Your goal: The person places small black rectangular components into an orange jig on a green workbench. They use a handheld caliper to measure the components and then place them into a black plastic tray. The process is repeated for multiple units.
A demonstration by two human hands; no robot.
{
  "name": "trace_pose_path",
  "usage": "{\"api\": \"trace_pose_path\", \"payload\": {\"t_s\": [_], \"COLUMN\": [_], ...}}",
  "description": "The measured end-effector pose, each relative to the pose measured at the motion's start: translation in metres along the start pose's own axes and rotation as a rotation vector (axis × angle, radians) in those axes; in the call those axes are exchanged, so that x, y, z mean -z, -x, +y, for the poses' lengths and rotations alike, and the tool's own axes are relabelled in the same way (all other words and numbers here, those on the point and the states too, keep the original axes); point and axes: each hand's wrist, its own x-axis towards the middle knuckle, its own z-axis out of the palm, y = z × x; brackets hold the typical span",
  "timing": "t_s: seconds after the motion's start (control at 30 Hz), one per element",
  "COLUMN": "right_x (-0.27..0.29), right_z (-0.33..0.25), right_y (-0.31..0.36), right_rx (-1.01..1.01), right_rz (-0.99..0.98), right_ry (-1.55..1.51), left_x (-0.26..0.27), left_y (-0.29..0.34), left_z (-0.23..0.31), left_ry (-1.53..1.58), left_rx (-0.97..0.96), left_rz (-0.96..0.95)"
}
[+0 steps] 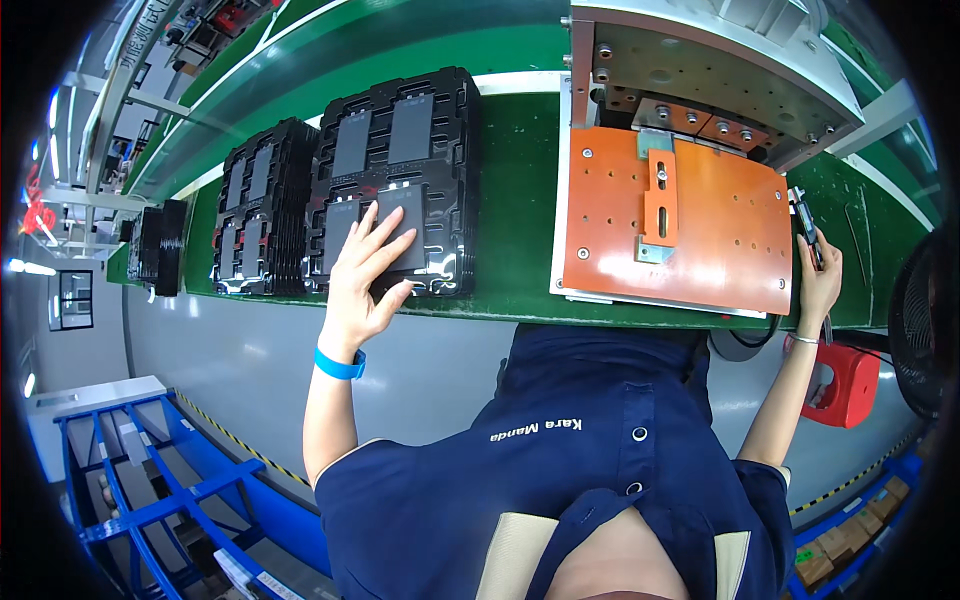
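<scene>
My left hand (368, 265) lies with fingers spread over a flat dark grey battery cell (408, 215) in the near right pocket of a black plastic tray (455, 160). Its thumb is held away from the fingers. More grey cells sit in that tray's other pockets, among them a far-side cell (410, 128). At the right end of the orange-topped fixture (720, 250), my right hand (820, 280) is closed around what looks like a caliper (805, 222). Its metal jaws point away from me, and part of its beam shows below the hand.
A second stack of black trays (290, 150) with grey cells stands left of the first, and a darker stack (160, 245) farther left. A metal press frame (720, 75) rises behind the orange plate. A black fan (915, 320) and red stool (850, 385) are at right.
</scene>
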Motion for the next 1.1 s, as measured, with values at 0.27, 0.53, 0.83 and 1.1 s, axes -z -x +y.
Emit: {"api": "trace_pose_path", "payload": {"t_s": [0.27,0.53,0.83,1.1], "right_x": [-0.001,-0.005,-0.004,-0.002], "right_z": [0.000,0.007,0.004,-0.001], "right_y": [0.002,0.001,0.002,0.002], "right_rx": [0.043,0.066,0.058,0.098], "right_rz": [0.018,0.035,0.029,0.053], "right_ry": [-0.076,-0.129,-0.146,-0.157], "left_x": [0.007,-0.003,-0.004,-0.008], "left_y": [0.004,-0.023,-0.031,-0.022], "left_z": [0.001,-0.005,-0.002,0.005], "left_ry": [0.141,-0.042,0.000,-0.049], "left_rx": [0.052,-0.002,-0.006,0.082], "left_rz": [0.054,0.013,-0.048,0.152]}}
